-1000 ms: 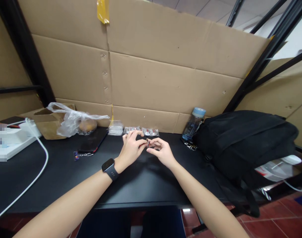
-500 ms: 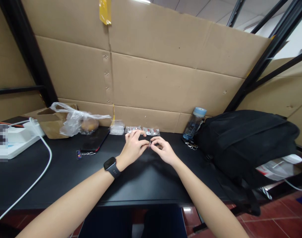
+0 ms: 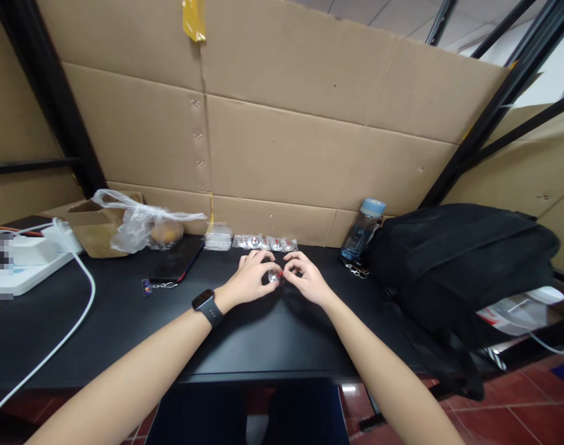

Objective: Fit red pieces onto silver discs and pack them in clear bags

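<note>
Together, your left hand [image 3: 252, 279] and right hand [image 3: 308, 283] pinch a silvery, red-marked disc [image 3: 273, 276] toward the table's back edge [image 3: 319, 251].

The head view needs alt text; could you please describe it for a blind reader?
A person's left hand and right hand hold a small shiny item between them over a black table. Clear packets lie behind; a bottle and black backpack sit to the right.
</note>
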A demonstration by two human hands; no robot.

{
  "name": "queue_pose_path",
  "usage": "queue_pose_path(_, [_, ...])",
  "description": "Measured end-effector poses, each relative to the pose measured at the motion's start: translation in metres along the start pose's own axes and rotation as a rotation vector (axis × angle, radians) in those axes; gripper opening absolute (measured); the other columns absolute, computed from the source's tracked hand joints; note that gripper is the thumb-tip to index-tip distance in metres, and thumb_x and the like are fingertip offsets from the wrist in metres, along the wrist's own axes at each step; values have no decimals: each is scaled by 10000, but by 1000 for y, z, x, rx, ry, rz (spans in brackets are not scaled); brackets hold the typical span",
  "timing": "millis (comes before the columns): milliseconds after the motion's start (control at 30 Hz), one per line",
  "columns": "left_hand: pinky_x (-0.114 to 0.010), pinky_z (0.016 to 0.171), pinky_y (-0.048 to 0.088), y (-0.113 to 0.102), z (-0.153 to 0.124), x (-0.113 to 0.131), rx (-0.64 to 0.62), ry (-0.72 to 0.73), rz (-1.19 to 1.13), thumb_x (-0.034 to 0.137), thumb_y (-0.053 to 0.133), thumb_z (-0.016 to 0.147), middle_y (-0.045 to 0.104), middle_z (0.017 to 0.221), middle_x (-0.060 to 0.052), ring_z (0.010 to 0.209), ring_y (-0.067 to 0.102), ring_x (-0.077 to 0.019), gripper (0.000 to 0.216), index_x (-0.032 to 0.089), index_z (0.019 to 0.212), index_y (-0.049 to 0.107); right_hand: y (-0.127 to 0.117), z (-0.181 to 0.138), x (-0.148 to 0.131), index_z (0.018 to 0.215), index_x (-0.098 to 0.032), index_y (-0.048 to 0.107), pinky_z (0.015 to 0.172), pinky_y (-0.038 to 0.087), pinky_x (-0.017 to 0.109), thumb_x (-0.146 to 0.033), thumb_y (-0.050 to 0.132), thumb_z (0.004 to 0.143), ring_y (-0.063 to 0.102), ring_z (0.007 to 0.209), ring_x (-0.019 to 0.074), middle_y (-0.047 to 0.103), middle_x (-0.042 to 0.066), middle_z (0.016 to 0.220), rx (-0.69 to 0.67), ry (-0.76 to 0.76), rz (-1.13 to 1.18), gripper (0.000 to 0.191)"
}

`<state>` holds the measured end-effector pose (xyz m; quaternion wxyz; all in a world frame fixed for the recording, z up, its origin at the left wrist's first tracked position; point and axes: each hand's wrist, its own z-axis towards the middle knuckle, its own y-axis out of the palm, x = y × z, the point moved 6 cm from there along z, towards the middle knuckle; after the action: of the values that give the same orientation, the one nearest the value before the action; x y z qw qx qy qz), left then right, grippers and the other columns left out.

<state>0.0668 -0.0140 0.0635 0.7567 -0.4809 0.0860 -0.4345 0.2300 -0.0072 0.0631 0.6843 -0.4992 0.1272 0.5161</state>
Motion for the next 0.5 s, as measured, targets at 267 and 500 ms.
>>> queue_pose_path(267, [-438,1003,371,-13,0,-50,-12,-84,56,131,500,885,589,1201,-51,1193,481,-261,326,300,1078,702,-4,0,10,732,-205,707,837,473,341,-211,693,801,568,1092,231,610,67,1147,-75,5,-173,71])
queue_pose_path(500, [-442,902,382,-3,-5,-73,-119,-165,209,306,680,823,611,1031,-59,1074,498,-300,101,287,877,763,-5,-2,12,747,-204,713,783,484,302,-230,700,820,608,1010,200,625,58,1109,-173,1,-177,78])
